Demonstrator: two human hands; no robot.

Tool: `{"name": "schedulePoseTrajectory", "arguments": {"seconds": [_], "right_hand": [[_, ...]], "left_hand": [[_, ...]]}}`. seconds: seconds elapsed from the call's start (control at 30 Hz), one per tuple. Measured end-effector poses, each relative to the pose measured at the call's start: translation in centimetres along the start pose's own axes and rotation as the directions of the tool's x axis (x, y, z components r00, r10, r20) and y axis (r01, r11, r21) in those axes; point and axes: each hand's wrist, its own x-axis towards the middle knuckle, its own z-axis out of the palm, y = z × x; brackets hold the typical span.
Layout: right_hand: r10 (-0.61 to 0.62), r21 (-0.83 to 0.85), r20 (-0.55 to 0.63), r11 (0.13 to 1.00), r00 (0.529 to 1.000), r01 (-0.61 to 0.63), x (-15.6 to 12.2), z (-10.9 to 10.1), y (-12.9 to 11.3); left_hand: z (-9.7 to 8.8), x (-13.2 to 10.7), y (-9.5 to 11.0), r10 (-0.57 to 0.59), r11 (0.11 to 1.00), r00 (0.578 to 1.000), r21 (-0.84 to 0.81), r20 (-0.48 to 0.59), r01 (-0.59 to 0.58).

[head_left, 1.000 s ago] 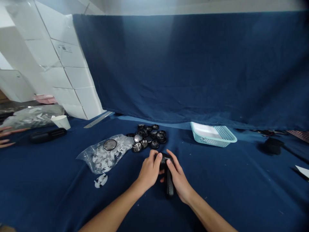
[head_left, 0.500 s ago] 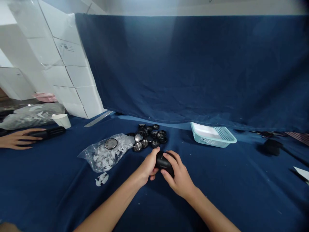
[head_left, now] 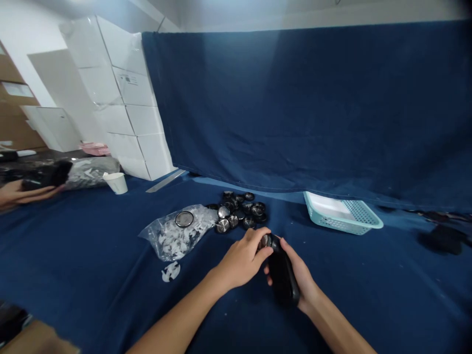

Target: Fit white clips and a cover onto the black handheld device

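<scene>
My right hand [head_left: 303,278] wraps round the body of a black electric shaver [head_left: 283,280], which slants with its head end away from me. The fingers and thumb of my left hand [head_left: 243,258] close on the round metallic head [head_left: 264,241] at its top. Left of and beyond my hands lies a pile of round shaver heads [head_left: 241,210], black-rimmed with silvery faces. Beside it is a clear bag [head_left: 173,238] of small white pieces, with one round head [head_left: 184,219] on top. A loose white piece [head_left: 170,271] rests on the blue cloth in front.
A light blue basket [head_left: 337,225] stands at the back right, below a hanging blue cloth [head_left: 302,98]. White boxes [head_left: 132,118] are stacked at the back left, near a paper cup [head_left: 117,184]. At far left, another person's hand [head_left: 22,194] holds a dark object.
The shaver has turned in my hands: my right hand has moved from its top to its body, and my left hand now grips the head. The view has shifted left.
</scene>
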Motion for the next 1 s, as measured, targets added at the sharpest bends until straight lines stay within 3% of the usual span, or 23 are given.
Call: {"name": "schedulePoseTrajectory", "arguments": {"seconds": [0.1, 0.2, 0.27, 0.37, 0.43, 0.5, 0.57, 0.7, 0.83, 0.97, 1.0], "right_hand": [[0.175, 0.045, 0.051, 0.983, 0.983, -0.178, 1.1, -1.4, 0.2], [0.202, 0.062, 0.082, 0.976, 0.976, -0.207, 1.7, -2.0, 0.4], [0.173, 0.052, 0.056, 0.983, 0.983, -0.176, 1.7, -1.8, 0.4], [0.02, 0.008, -0.008, 1.0, 1.0, -0.02, 1.2, -1.2, 0.2], [-0.074, -0.014, -0.021, 0.997, 0.997, 0.074, 1.0, -1.0, 0.2], [-0.079, -0.009, -0.018, 0.997, 0.997, 0.079, 0.8, -1.0, 0.2], [-0.075, 0.001, -0.019, 0.997, 0.997, 0.075, 0.8, -1.0, 0.2], [-0.137, -0.08, -0.014, 0.987, 0.99, 0.136, 0.8, -1.0, 0.3], [-0.135, -0.088, -0.019, 0.987, 0.991, 0.133, 0.8, -1.1, 0.3], [-0.172, -0.129, -0.028, 0.978, 0.985, 0.167, 0.9, -1.1, 0.3], [-0.178, -0.132, -0.029, 0.976, 0.984, 0.172, 0.9, -1.1, 0.3]], "left_hand": [[-0.5, 0.2, -1.0, 0.081, 0.994, 0.992, -0.075, 0.093, -0.074], [-0.7, 0.4, -1.7, 0.122, 0.986, 0.984, -0.131, 0.129, -0.105], [-0.5, 0.5, -1.9, 0.059, 0.991, 0.997, -0.124, 0.056, -0.052], [0.1, 0.7, -2.0, -0.129, 0.988, 0.989, -0.089, -0.075, 0.123], [0.4, 0.8, -2.1, -0.161, 0.98, 0.986, -0.122, -0.037, 0.155], [0.5, 0.8, -2.3, -0.075, 0.979, 0.997, -0.191, 0.011, 0.076], [0.6, 0.8, -2.5, -0.024, 0.968, 1.0, -0.25, -0.017, 0.019], [0.7, 0.8, -2.6, -0.16, 0.936, 0.987, -0.313, 0.033, 0.162], [0.6, 0.8, -2.4, -0.022, 0.933, 1.0, -0.359, 0.021, 0.029], [0.5, 0.9, -2.6, -0.22, 0.89, 0.973, -0.392, 0.075, 0.232], [0.5, 0.9, -2.6, -0.217, 0.892, 0.972, -0.387, 0.089, 0.235]]}}
